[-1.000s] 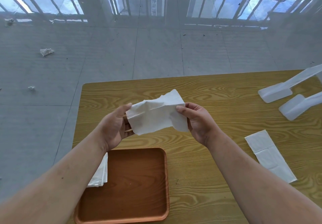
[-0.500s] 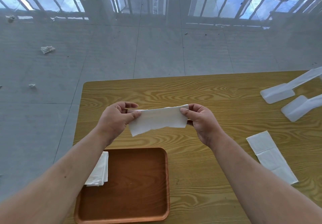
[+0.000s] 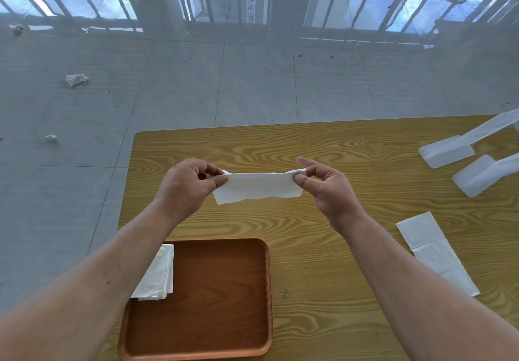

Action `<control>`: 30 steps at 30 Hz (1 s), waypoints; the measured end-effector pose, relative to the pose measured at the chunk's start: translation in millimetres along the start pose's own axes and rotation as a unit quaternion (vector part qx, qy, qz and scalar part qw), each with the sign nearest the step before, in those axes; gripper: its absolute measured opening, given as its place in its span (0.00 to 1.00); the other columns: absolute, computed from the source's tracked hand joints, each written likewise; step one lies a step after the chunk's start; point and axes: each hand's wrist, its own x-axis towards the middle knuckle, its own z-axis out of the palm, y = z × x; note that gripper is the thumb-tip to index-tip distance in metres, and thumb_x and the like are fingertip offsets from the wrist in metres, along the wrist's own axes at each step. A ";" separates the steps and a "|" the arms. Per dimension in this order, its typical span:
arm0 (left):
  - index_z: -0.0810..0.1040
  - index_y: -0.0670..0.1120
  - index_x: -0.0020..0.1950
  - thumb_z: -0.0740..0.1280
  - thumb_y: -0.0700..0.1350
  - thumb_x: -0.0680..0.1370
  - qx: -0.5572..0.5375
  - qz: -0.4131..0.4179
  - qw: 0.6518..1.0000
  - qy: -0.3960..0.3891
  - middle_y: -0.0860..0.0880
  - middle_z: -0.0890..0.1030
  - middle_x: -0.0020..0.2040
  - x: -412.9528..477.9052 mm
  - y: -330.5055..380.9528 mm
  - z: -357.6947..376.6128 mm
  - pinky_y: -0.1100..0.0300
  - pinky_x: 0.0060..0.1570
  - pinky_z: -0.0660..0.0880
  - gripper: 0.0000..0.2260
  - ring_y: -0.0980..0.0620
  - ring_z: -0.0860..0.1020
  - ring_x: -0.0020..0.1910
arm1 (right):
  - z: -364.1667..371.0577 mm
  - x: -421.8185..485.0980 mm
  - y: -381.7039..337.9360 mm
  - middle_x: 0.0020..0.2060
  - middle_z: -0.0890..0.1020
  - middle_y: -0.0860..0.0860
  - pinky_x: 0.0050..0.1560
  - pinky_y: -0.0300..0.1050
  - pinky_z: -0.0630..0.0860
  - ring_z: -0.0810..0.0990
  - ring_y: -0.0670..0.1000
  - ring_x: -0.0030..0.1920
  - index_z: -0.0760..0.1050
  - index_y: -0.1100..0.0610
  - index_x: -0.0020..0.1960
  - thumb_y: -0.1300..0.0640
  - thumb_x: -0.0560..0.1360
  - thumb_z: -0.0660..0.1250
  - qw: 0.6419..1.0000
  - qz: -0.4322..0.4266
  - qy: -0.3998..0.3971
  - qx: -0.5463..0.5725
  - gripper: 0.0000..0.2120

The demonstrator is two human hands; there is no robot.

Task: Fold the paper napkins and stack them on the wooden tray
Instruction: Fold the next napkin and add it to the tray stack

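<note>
A white paper napkin [image 3: 257, 188], folded into a narrow strip, hangs in the air above the wooden table [image 3: 351, 220]. My left hand [image 3: 185, 188] pinches its left end and my right hand [image 3: 327, 189] pinches its right end between thumb and forefinger. Below, near the table's front left, lies the wooden tray [image 3: 224, 304]. A small stack of folded napkins [image 3: 158, 276] rests on the tray's left side, partly hidden by my left forearm. Another flat napkin [image 3: 435, 251] lies on the table to the right.
Two white plastic stand feet [image 3: 449, 151] [image 3: 477, 176] rest on the table's far right. The table's left edge runs close to the tray. Crumpled paper scraps [image 3: 75, 79] lie on the grey tiled floor beyond.
The napkin went from a loose, crumpled sheet to a flat narrow strip stretched between my hands. Both hands moved slightly apart and now pinch its ends.
</note>
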 end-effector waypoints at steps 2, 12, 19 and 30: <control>0.86 0.58 0.41 0.79 0.50 0.75 0.022 0.006 1.000 0.010 0.57 0.81 0.52 0.0 0.2 0.1 0.63 0.53 0.70 0.05 0.61 0.77 0.52 | -1.5 0.4 1.0 0.62 0.85 0.40 0.76 0.53 0.62 0.72 0.46 0.75 0.85 0.55 0.41 0.59 0.76 0.76 1.000 0.000 -0.005 -0.005 0.06; 0.85 0.46 0.47 0.74 0.42 0.80 -0.132 -0.050 0.989 -0.050 0.48 0.86 0.42 -2.6 12.3 1.6 0.59 0.45 0.81 0.03 0.53 0.82 0.42 | 1.6 1.5 -7.7 0.42 0.86 0.51 0.46 0.43 0.78 0.82 0.48 0.43 0.85 0.56 0.47 0.57 0.77 0.75 0.999 0.012 0.002 0.032 0.02; 0.81 0.39 0.55 0.71 0.44 0.82 -0.221 -0.137 0.958 -0.123 0.42 0.85 0.44 -3.3 14.3 3.3 0.51 0.42 0.84 0.08 0.47 0.85 0.41 | 2.6 9.7 -11.7 0.48 0.84 0.56 0.30 0.44 0.78 0.84 0.50 0.37 0.75 0.55 0.57 0.60 0.79 0.74 0.993 0.094 0.026 0.062 0.10; 0.81 0.43 0.58 0.70 0.46 0.83 -0.243 -0.299 0.919 -0.086 0.50 0.87 0.38 -8.1 -21.8 40.8 0.54 0.42 0.79 0.07 0.55 0.83 0.32 | 25.8 8.6 22.2 0.59 0.82 0.54 0.47 0.50 0.83 0.85 0.53 0.50 0.65 0.50 0.74 0.58 0.77 0.72 0.975 0.204 0.092 0.015 0.29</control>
